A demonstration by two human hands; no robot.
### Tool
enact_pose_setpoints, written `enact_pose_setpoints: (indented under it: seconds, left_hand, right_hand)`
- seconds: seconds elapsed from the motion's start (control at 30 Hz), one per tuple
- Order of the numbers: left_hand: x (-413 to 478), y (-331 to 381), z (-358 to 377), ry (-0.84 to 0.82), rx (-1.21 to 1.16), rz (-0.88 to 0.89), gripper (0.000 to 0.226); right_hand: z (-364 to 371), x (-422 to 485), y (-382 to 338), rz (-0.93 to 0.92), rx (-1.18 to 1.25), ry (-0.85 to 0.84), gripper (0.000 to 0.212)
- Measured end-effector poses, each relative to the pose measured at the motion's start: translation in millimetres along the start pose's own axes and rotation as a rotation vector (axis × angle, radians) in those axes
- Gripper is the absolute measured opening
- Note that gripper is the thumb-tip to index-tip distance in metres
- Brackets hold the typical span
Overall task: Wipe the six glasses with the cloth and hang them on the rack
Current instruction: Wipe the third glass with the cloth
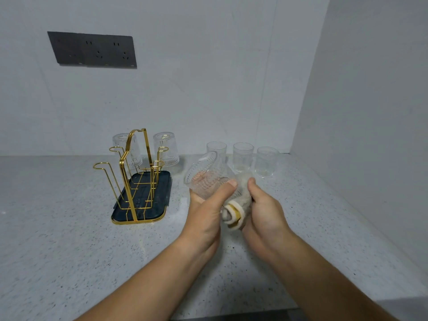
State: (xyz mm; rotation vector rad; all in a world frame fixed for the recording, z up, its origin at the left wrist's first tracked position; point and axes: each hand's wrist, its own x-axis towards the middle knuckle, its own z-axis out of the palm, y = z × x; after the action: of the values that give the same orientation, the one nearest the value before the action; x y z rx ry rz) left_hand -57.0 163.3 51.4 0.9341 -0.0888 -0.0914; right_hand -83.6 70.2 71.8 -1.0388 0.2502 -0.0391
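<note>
Left hand (206, 212), glass (208, 177) — rack (159, 193) beside, glasses (242, 157) behind

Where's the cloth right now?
Head view, right of centre: the cloth is bunched in the right hand, against the glass held by the left hand.

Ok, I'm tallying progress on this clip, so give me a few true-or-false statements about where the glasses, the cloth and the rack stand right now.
1. Two glasses hang upside down on the rack. True.
2. The left hand holds the cloth. False: the left hand grips a ribbed glass, and the right hand holds the cloth against it.
3. Three glasses stand upright on the counter, to the right of the rack. True.
4. Every hook on the rack carries a glass. False: the near hook is bare.
</note>
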Motion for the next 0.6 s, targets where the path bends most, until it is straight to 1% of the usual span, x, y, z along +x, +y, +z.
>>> enact_pose_setpoints:
  seconds: [0.1,0.17,0.2,0.27,0.3,0.37,0.4,0.47,0.5,0.53,0.6]
  left_hand:
    - [5.9,4.1,-6.0,0.023,0.04,-0.002,0.049]
    - [11.1,4.4,-13.3,0.016,0.1,0.027,0.046]
    - [12.0,5.3,-17.0,0.024,0.113,0.036,0.045]
    - [11.3,6.9,-22.0,0.011,0.13,0.018,0.055]
    - [11.7,7.0,-24.1,-0.013,0.134,-0.006,0.059]
    - [11.9,7.3,-29.1,-0.061,0.133,-0.048,0.053]
    - [11.2,7.8,-30.9,-0.072,0.137,-0.064,0.05]
    - [9.9,8.1,-34.3,-0.079,0.164,-0.093,0.059]
    - [9.1,7.9,-36.2,-0.085,0.185,-0.104,0.063]
    - [8.3,7.8,-38.0,-0.099,0.21,-0.106,0.064]
    - [6.2,8.4,-39.5,-0.124,0.276,-0.094,0.058]
  right_hand:
    - [-8.5,-2.4,16.2,0.04,-0.115,-0.028,0.043]
    - [-18.8,-3.4,15.2,0.04,-0.177,-0.03,0.041]
    - [-22.9,-4.2,10.4,0.027,-0.202,-0.028,0.041]
    - [-32.9,-2.0,0.8,-0.042,-0.308,0.012,0.038]
    - [-39.8,0.4,-2.0,-0.1,-0.436,0.026,0.036]
    - [-51.0,1.2,-5.5,-0.223,-0.832,0.008,0.035]
    - [-57.5,2.1,-5.5,-0.261,-1.044,-0.027,0.038]
    - [-75.0,9.5,-0.6,-0.236,-1.427,-0.064,0.052]
    - [-83.0,13.9,2.1,-0.2,-1.558,-0.055,0.055]
    - [-88.9,15.9,4.9,-0.174,-1.631,-0.058,0.055]
    - [-95.9,15.1,10.4,-0.182,-1.666,-0.069,0.055]
